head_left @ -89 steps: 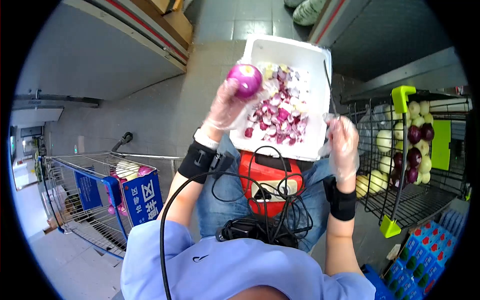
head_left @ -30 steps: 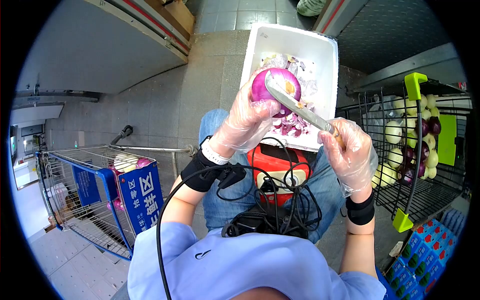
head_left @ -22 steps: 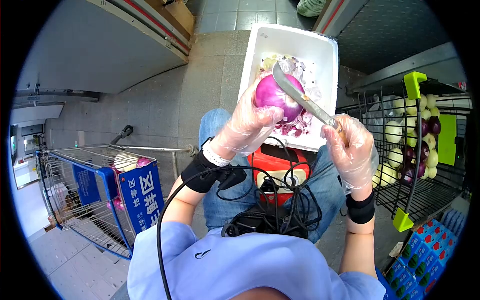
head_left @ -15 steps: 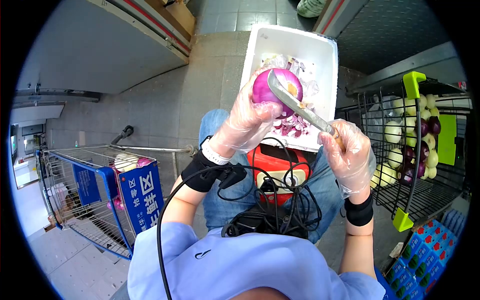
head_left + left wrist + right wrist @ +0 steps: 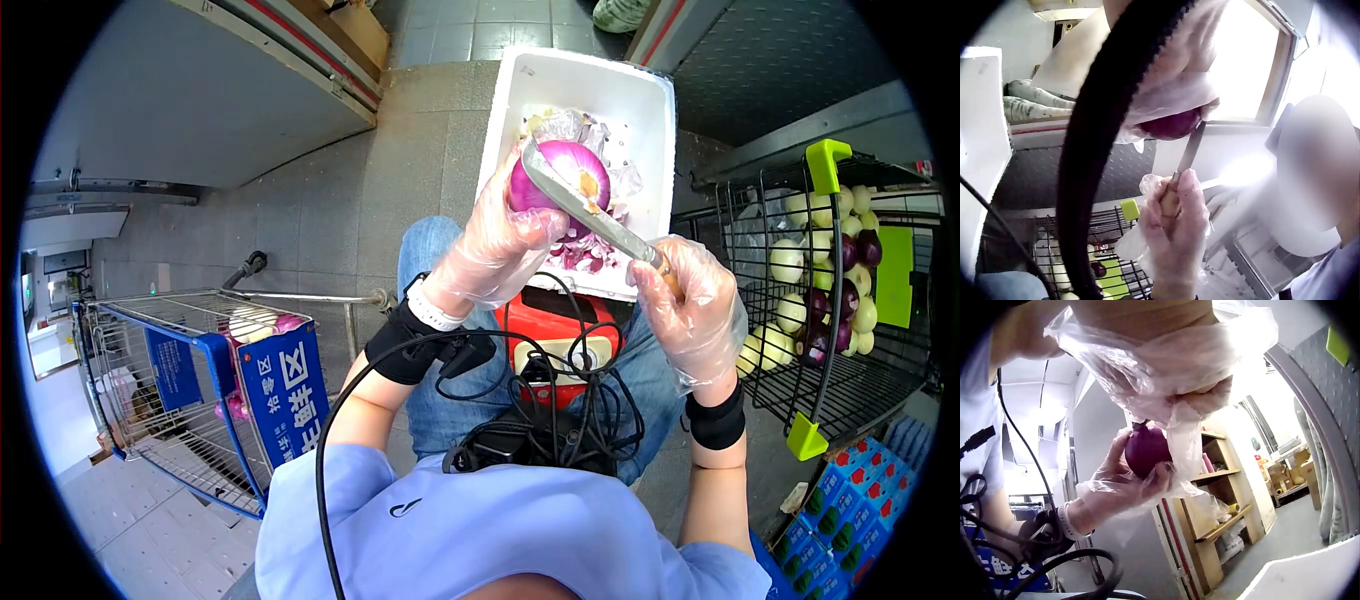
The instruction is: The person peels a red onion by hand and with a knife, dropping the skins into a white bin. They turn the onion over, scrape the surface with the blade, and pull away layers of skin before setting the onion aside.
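A large red onion (image 5: 582,165) with glossy purple skin is gripped in my gloved left hand (image 5: 502,235), thumb along its near side. My right hand (image 5: 695,310), also in a clear plastic glove, holds a knife (image 5: 590,212) by its wooden handle. The blade lies across the onion's upper face, its curved tip toward the far left side, close to a pale brown root spot. In the right wrist view the onion (image 5: 1147,451) sits between the left fingers and thumb. From the left wrist the knife blade (image 5: 1192,150) reaches up to the onion's edge.
Under the hands stands a white foam box (image 5: 645,100) with onion skins (image 5: 590,255) in it. A black wire basket (image 5: 870,380) with white and purple onions is on the right, a shopping cart (image 5: 200,400) on the left. Black cables (image 5: 590,410) lie over the lap and a red case (image 5: 545,345).
Since three seconds ago, both hands came together above the box, and the knife now shows against the onion. Over the last second, the onion tilted back and forth while the blade shifted slightly across it.
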Available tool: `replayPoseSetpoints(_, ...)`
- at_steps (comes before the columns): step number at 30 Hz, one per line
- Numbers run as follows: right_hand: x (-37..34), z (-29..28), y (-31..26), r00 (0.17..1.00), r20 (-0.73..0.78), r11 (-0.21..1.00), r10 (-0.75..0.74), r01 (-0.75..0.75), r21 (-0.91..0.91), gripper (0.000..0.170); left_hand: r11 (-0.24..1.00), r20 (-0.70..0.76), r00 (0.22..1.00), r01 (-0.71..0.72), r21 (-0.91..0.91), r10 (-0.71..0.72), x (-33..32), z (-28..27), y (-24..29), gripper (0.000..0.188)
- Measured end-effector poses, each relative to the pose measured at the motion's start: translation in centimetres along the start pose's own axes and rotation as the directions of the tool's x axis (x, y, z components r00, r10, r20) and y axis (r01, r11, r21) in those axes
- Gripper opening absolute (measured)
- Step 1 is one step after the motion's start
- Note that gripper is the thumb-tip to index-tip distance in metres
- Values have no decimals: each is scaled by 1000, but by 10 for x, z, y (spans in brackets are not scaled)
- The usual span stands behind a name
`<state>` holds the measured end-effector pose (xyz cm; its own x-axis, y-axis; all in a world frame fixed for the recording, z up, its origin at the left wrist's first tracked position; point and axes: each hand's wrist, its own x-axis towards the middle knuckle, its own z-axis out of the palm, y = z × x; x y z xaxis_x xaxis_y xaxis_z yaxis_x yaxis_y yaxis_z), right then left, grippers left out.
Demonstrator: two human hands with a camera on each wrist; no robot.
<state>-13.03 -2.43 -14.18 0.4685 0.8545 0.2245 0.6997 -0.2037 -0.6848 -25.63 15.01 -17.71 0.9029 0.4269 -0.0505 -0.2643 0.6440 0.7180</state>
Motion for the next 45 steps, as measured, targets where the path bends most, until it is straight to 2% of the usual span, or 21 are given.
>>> replayPoseSetpoints(5, 4, 5, -4, 998, -58, 999, -33, 34, 23, 17, 1000, -3, 1000, -5, 22, 6, -1, 2, 2, 85)
replayPoseSetpoints(8, 9, 5, -8, 995, -95, 1000, -27, 27, 2, 17, 992, -21, 997, 70, 102, -68, -6, 3, 4, 86)
replayPoseSetpoints(9, 15, 2, -10, 997, -71, 999, 35, -33, 28, 17, 993, 33, 999, 38, 110, -41, -3, 3, -1, 87)
replayPoseSetpoints(11, 18, 1, -6, 995, -71, 995, 66, -61, 76, 18, 986, -1, 1000, -12, 168, 12, -5, 13, -6, 96)
replayPoseSetpoints(14, 21, 0, -3, 983, -149, 989, 109, -92, 116, 19, 992, 4, 1000, -12, 125, 12, -2, 11, -4, 96)
replayPoseSetpoints(15, 19, 1, 1, 970, -227, 989, 85, -55, 134, 21, 992, 4, 1000, 3, 124, -3, 0, 10, -1, 96)
replayPoseSetpoints(18, 9, -6, 8, 938, -228, 902, 261, -153, 403, 28, 996, 6, 1000, 20, 90, -21, 2, 9, 6, 98)
replayPoseSetpoints(19, 8, -8, 0, 914, -206, 824, 350, -196, 532, 31, 994, 15, 1000, 11, 113, -12, 2, 7, 7, 98)
replayPoseSetpoints(22, 6, -12, 10, 894, -201, 775, 400, -213, 595, 32, 987, 32, 999, -34, 159, 29, 3, -1, 8, 100)
replayPoseSetpoints(26, 13, -14, 1, 931, 30, 581, 364, -252, 774, 23, 964, 60, 994, -100, 245, 88, 4, -8, 13, 99)
replayPoseSetpoints(28, 26, -12, -21, 936, 27, 538, 352, -226, 812, 16, 961, 90, 995, -65, 267, 43, 3, -6, 19, 98)
replayPoseSetpoints(31, 43, -2, -34, 963, 0, 464, 269, -130, 876, 18, 961, 106, 994, 4, 276, -35, -1, -1, 20, 93)
replayPoseSetpoints(33, 50, 3, -36, 977, 20, 481, 211, -121, 868, 18, 962, 112, 992, 21, 271, -53, -2, 1, 20, 90)
replayPoseSetpoints(34, 53, 6, -31, 987, -6, 565, 163, -89, 821, 15, 964, 114, 992, 16, 265, -48, -3, 1, 18, 88)
replayPoseSetpoints(36, 53, 8, -24, 991, -5, 630, 134, -81, 772, 13, 971, 125, 992, -4, 241, -27, -5, 2, 17, 79)
replayPoseSetpoints(39, 47, 13, -18, 993, -35, 704, 113, -56, 708, 11, 971, 111, 990, 64, 232, -91, -10, 4, 17, 74)
replayPoseSetpoints(40, 45, 14, -15, 993, -49, 723, 109, -46, 690, 12, 981, 148, 988, 11, 195, -41, -8, 2, 11, 69)
replayPoseSetpoints(41, 43, 13, -13, 993, -65, 742, 103, -33, 670, 13, 983, 132, 989, 35, 182, -59, -7, 1, 8, 68)
replayPoseSetpoints(43, 35, 5, -18, 977, -36, 644, 211, -111, 757, 14, 986, 99, 992, 63, 156, -79, -2, -1, 7, 66)
replayPoseSetpoints(44, 31, -1, -22, 970, -8, 591, 245, -143, 794, 15, 980, 99, 995, -14, 199, -6, 4, -7, 6, 59)
replayPoseSetpoints(45, 26, -9, -21, 955, 14, 649, 296, -212, 731, 17, 970, -6, 1000, 0, 244, 1, 9, -12, 6, 52)
